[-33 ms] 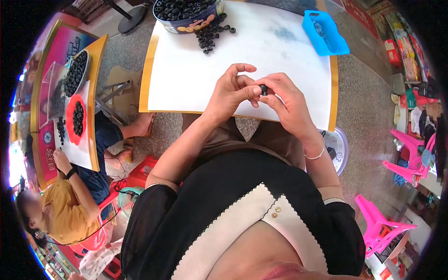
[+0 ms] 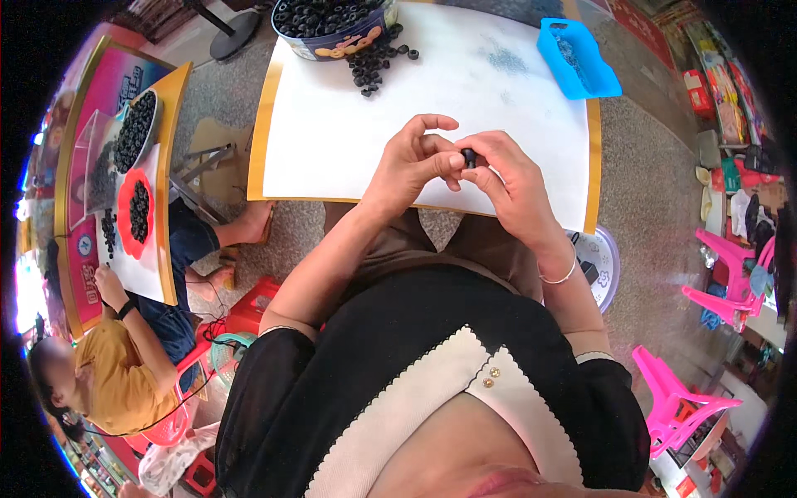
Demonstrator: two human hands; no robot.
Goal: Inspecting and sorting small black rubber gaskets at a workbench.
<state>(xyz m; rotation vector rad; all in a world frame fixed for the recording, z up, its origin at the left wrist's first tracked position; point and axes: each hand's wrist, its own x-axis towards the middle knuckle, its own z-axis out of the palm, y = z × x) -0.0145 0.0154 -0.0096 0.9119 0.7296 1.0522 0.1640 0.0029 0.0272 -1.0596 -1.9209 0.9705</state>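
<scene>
White paper covers the small table (image 2: 349,141), which has a yellow edge and stands on a grey speckled floor. Over the near edge of this table the two hands meet. The left hand (image 2: 413,162) and the right hand (image 2: 510,178) both pinch one small black ring (image 2: 469,156) between their fingertips, so the ring sits just between the thumbs, above the paper and close to the table's near edge. At the far side of the table stands a round tin (image 2: 332,25) full of the same black rings, and a small loose pile of rings (image 2: 378,62) lies on the paper just beside it. A blue plastic tray (image 2: 577,58) rests near the far right corner. On the left, another person in a yellow shirt (image 2: 108,373) sits at a second table with more black rings. Pink plastic stools (image 2: 722,282) stand at the right.
</scene>
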